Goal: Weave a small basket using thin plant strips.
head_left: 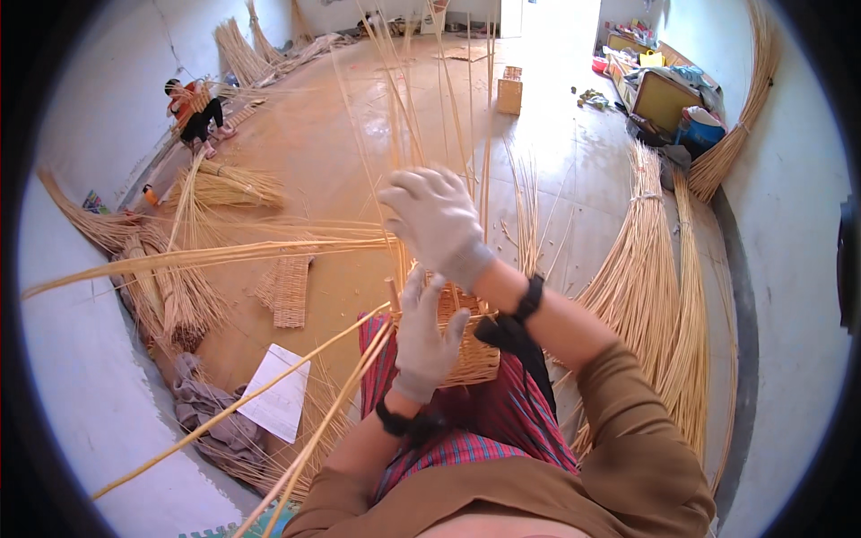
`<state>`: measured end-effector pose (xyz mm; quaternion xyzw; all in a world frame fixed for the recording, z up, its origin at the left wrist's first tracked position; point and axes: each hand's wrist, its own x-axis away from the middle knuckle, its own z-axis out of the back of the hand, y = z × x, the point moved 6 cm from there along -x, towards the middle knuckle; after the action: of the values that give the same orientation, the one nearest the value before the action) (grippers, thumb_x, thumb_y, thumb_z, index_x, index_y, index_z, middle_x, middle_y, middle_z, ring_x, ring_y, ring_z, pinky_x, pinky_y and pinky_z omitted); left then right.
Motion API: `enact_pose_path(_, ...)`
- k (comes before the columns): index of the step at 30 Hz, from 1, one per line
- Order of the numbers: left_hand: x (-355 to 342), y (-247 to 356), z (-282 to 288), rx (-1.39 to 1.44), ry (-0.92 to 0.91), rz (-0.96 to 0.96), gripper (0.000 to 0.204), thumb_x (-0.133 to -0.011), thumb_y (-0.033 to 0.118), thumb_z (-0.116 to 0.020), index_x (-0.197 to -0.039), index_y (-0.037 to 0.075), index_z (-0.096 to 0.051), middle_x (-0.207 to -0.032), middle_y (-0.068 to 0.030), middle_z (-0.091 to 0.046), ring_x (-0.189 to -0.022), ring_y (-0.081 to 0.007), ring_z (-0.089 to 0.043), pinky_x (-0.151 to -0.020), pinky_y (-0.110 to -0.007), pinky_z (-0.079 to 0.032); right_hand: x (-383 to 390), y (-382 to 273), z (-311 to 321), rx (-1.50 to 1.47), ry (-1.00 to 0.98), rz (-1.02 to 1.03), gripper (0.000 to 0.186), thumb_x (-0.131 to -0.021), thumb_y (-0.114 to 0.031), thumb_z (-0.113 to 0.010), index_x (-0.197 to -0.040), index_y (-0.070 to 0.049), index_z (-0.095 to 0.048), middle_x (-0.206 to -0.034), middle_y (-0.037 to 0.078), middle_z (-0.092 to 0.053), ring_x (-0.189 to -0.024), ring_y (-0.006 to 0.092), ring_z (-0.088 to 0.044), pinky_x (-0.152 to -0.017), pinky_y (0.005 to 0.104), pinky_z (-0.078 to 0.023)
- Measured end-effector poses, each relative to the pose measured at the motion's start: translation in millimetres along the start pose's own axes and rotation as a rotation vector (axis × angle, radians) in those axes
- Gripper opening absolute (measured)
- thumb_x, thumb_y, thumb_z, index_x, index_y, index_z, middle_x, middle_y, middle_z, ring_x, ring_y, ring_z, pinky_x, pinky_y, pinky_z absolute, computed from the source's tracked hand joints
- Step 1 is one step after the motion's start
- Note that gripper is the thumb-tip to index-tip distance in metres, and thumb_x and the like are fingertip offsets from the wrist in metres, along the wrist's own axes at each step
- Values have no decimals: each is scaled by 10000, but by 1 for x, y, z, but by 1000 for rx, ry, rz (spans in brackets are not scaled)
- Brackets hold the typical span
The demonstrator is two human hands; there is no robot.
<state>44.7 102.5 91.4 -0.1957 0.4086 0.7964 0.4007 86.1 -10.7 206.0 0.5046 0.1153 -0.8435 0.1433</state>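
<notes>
A woven wicker basket [475, 359] rests on my lap, with long thin rods [489, 108] standing up from its far part. My left hand [426, 341], in a pale glove, lies against its left side, fingers stretched upward and thumb apart. Just above and beyond it, my gloved right hand [435, 220] bends over the upright rods. Its fingers are slightly blurred and their tips hidden, so a hold cannot be made out. A bunch of long rods [269, 251] reaches out leftward from the basket, and thicker rods [202, 429] slant to the lower left.
Tied rod bundles [641, 269] lie along the right; more bundles [184, 296] lie at left near a woven panel [290, 291]. A white sheet [278, 393] sits beside grey cloth [215, 408]. Another person [193, 108] sits by the far left wall. A box [509, 94] stands ahead.
</notes>
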Motion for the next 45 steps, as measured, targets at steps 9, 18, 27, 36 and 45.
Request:
enact_pose_path(9,46,-44,-8,-189,-625,370,633,-954,57,-675,-1540,222,-504,-1258,-113,-701,-936,-315,-738,-779,-373,-592,203,-9,48,-508,-395,-1104,266,-1056,-99,-592,-1315,-88,-652,-1108,129,-761,-757,225,-717,-724,358,-583)
enact_pose_path(18,49,-55,-26,23,-328,239,479,-982,117,-644,-1419,291,-555,-1129,-110,-771,-848,-315,-761,-689,-438,-581,208,-8,21,-230,-679,-805,242,-1033,-166,-583,-1247,-86,-662,-1103,205,-743,-1019,392,-719,-861,466,-574)
enact_pose_path(27,56,-52,-25,34,-372,143,320,-1008,192,-670,-1324,149,-644,-1253,-152,-716,-1117,-336,-710,-890,-415,-582,225,14,58,-348,105,-1065,295,-1028,-226,-688,-1265,-52,-662,-1128,106,-728,-1010,250,-719,-867,372,-570)
enact_pose_path(36,56,-52,-29,82,-524,367,537,-991,248,-707,-1497,211,-531,-1318,-148,-688,-1117,-364,-703,-899,-423,-579,277,23,-4,-625,-156,-1122,192,-1018,-200,-723,-1118,-78,-614,-972,-30,-553,-890,93,-514,-807,276,-463)
enact_pose_path(45,63,-23,-12,179,-321,111,849,-914,78,-766,-1642,71,-331,-1648,-182,-417,-1434,-323,-524,-1173,-383,-445,261,8,16,-895,-42,-937,591,-1026,-190,-685,-1529,-50,-407,-1457,147,-551,-1357,243,-523,-1148,399,-423)
